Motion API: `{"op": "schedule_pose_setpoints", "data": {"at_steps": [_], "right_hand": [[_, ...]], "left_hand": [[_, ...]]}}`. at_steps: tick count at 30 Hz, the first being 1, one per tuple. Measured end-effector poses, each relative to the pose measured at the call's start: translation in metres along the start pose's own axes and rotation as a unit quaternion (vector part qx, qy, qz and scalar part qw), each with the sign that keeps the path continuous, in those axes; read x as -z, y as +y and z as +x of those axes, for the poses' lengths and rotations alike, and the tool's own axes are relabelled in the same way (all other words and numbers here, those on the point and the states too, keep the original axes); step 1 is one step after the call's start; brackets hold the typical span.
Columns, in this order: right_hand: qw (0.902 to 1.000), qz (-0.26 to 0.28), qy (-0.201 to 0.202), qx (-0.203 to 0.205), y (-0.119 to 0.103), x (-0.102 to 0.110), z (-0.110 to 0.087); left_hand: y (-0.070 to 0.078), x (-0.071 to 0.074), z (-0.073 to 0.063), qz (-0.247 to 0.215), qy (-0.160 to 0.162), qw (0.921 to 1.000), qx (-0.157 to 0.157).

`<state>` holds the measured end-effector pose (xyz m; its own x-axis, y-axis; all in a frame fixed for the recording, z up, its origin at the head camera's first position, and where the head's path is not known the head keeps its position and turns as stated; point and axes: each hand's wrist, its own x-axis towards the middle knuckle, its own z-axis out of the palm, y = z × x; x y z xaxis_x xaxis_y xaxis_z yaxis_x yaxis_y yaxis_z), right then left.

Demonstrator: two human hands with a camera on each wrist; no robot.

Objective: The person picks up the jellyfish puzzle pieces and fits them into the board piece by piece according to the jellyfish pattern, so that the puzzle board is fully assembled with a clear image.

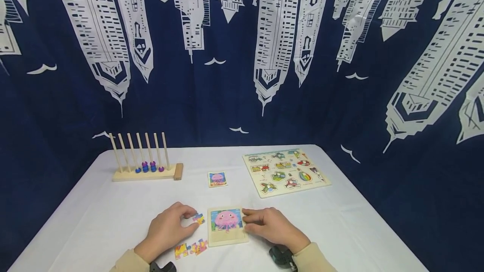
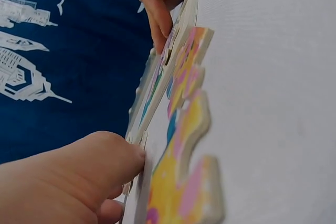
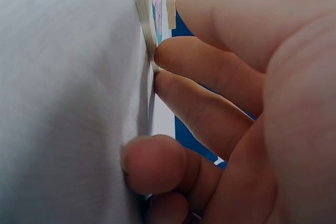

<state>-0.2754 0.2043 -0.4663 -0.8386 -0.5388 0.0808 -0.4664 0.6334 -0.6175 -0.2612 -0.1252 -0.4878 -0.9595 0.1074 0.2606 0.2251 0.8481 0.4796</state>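
Note:
A wooden jigsaw tray (image 1: 228, 237) lies before me, its upper part filled with a pink octopus picture and its lower strip bare wood. At its left side, my left hand (image 1: 169, 226) pinches a small yellow, pink and blue puzzle piece (image 1: 199, 219) between thumb and index finger. My right hand (image 1: 273, 226) rests its fingertips against the tray's right edge, fingers fairly straight; in the right wrist view the lower fingers (image 3: 155, 165) curl close to the tablecloth. Loose yellow and pink puzzle pieces (image 1: 181, 250) lie below the left hand, beside the tray's lower left corner.
Behind the tray lies a small octopus picture card (image 1: 217, 179). A wooden peg rack (image 1: 151, 175) with blue and purple beads stands at the back left. A flat vehicle puzzle board (image 1: 285, 171) lies at the back right, near a dark blue curtain (image 1: 196, 108).

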Motion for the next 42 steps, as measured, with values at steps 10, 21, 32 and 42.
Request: {"op": "schedule_pose_setpoints", "data": {"at_steps": [10,21,32,42], "right_hand": [[0.9999,-0.006,0.0,0.009,0.001,-0.001,-0.001],[0.9998,-0.016,-0.008,0.003,0.004,-0.001,0.0],[0.9999,-0.012,-0.005,0.006,0.005,-0.001,0.0],[0.9999,-0.014,-0.004,0.005,0.006,-0.001,0.0]], "left_hand": [[-0.001,0.001,-0.002,-0.026,-0.005,0.9996,-0.015],[0.001,0.002,-0.002,-0.046,-0.011,0.9987,-0.016],[0.0,0.003,-0.001,-0.079,-0.009,0.9965,-0.026],[0.021,0.01,-0.006,-0.114,-0.028,0.9896,-0.083]]}}
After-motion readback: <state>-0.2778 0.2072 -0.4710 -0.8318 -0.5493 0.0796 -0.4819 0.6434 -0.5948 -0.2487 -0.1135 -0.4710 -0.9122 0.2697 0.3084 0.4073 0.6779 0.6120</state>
